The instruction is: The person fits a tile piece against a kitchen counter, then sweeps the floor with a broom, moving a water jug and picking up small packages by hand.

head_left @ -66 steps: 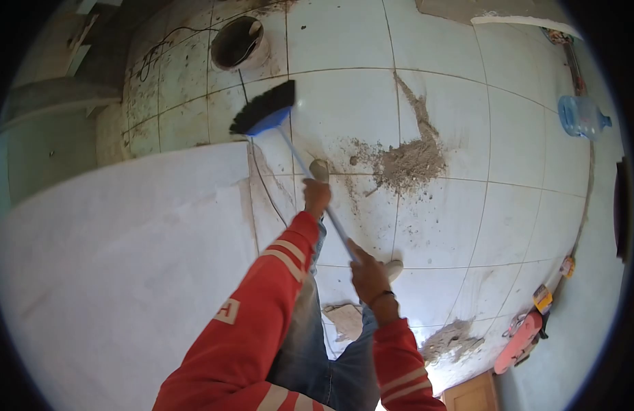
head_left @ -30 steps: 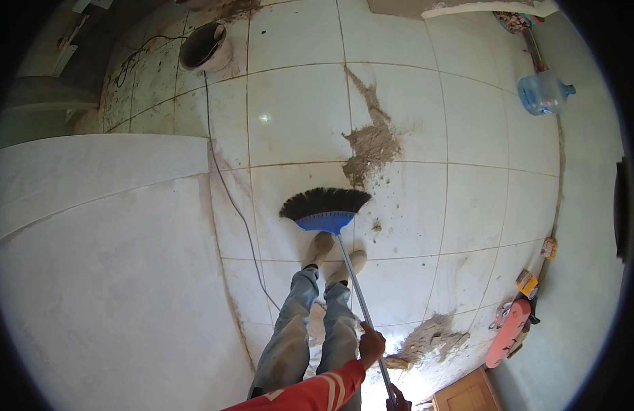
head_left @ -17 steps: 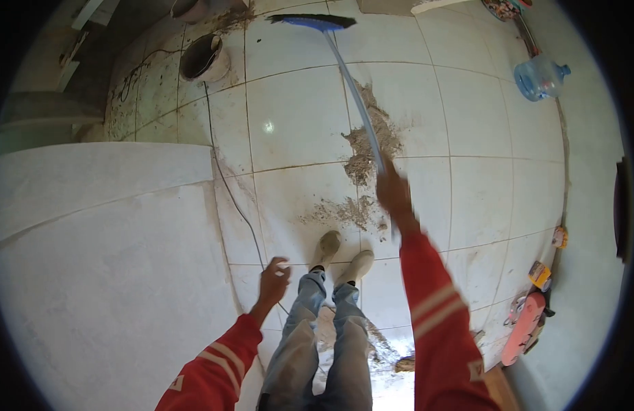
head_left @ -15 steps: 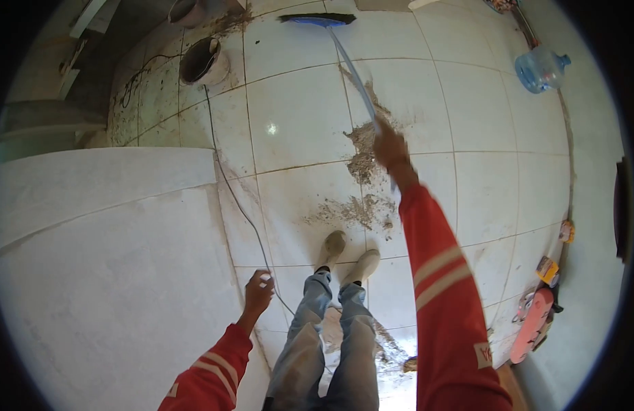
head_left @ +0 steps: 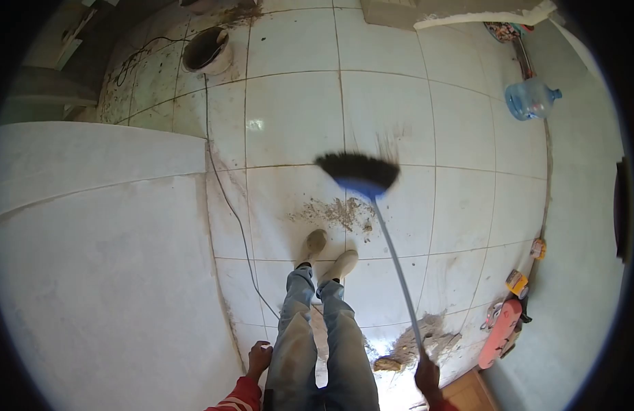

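Note:
A broom (head_left: 400, 268) with a blue head and dark bristles is gripped by my right hand (head_left: 427, 375) near the end of its grey handle. Its bristles (head_left: 358, 171) are on or just above the tiles, ahead of my feet and a little to the right. Scattered dirt (head_left: 341, 213) lies between the broom head and my shoes (head_left: 339, 266). A larger heap of dirt (head_left: 426, 340) sits beside the handle, near my right hand. My left hand (head_left: 260, 357) hangs by my left leg, fingers loosely curved with a gap at the thumb, holding nothing visible.
A bucket (head_left: 207, 51) stands at the upper left, and a dark cable (head_left: 229, 209) runs from near it toward my legs. A white block-like surface (head_left: 111, 267) fills the left. A water jug (head_left: 531, 100) and a pink object (head_left: 500, 333) lie along the right wall.
My right hand has pulled the broom back toward me, bringing its head closer. Dirt that lay ahead of my feet now forms a heap at the lower right. My left hand has dropped lower.

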The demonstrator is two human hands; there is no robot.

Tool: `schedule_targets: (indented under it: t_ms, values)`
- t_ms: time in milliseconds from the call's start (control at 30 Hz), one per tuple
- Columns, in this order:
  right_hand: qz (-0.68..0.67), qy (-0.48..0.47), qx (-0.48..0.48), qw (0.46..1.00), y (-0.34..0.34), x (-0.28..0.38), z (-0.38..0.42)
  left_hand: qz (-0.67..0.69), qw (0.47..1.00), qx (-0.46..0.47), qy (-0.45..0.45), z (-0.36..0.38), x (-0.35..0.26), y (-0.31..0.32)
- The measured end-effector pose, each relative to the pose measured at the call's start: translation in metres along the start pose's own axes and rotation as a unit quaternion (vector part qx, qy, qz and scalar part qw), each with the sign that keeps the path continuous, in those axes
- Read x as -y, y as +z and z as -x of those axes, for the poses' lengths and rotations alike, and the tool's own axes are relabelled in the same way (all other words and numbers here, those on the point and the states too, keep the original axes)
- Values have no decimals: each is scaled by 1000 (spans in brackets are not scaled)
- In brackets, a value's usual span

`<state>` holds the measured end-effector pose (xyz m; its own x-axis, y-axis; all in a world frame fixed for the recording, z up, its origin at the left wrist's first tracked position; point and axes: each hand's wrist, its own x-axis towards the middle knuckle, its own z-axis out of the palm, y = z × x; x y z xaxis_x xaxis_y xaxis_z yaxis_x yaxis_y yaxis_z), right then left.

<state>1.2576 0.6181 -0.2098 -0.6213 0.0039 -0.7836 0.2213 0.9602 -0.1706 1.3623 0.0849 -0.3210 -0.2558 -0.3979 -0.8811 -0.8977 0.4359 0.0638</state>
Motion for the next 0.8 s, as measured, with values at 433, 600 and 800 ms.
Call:
schedule_targets:
  t_ms: [433, 600, 800]
  values:
    - [-230, 187, 32, 955, 39, 96, -145, 128, 989, -58, 34, -93, 17, -77]
    - [-113, 142, -83, 980, 77, 118, -236, 120, 987, -89, 65, -192, -18, -143]
    - [-161, 42, -198, 966, 82, 192, -179, -36, 975, -161, 151, -390, -50, -177]
